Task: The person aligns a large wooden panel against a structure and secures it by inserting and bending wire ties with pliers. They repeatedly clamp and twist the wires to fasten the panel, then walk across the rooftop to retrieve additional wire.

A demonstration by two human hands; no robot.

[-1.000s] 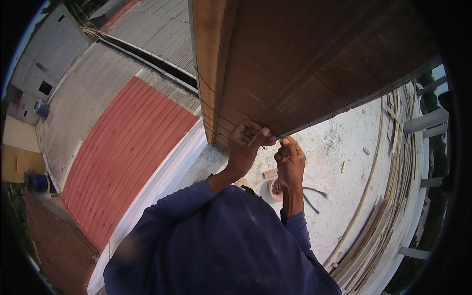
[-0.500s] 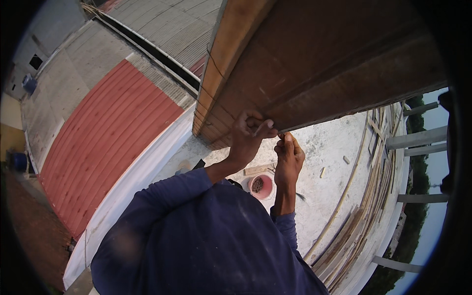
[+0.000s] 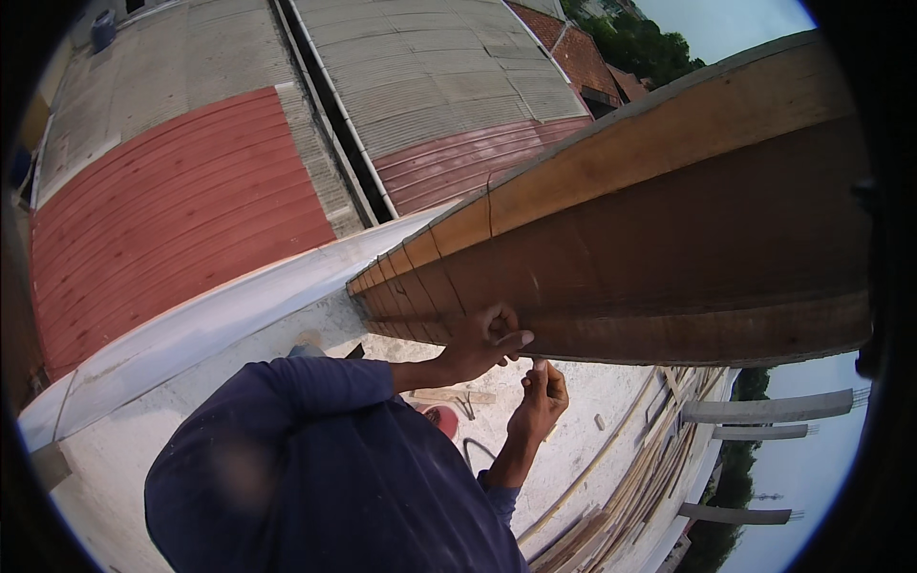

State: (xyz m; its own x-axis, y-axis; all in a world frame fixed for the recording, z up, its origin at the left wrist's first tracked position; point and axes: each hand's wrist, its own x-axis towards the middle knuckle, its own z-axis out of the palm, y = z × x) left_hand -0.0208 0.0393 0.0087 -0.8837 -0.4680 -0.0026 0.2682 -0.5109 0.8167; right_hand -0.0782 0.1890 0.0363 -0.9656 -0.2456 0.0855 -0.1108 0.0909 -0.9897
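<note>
A long brown wooden panel box (image 3: 611, 248) with a lighter timber edge stretches across the view. Thin dark wires (image 3: 490, 205) run around its narrower end. My left hand (image 3: 480, 344) rests against the panel's lower edge, thumb and fingers curled into a pinch. Just below and to the right, my right hand (image 3: 540, 396) is closed, its thumb and fingertips pressed together at that same edge. Whatever lies between the fingers of either hand is too small to make out.
Below stand a pink bucket (image 3: 441, 418), partly hidden by my arm, and a dark forked tool (image 3: 466, 406). Long wooden strips (image 3: 630, 468) lie on the pale floor at right. Concrete posts (image 3: 764, 409) jut out beyond. Red roofing (image 3: 181, 220) lies past the white ledge at left.
My view has turned, so the panel box now lies more level and more roofs show. Both hands stay close together at its lower edge, still pinched. More of the bucket is hidden.
</note>
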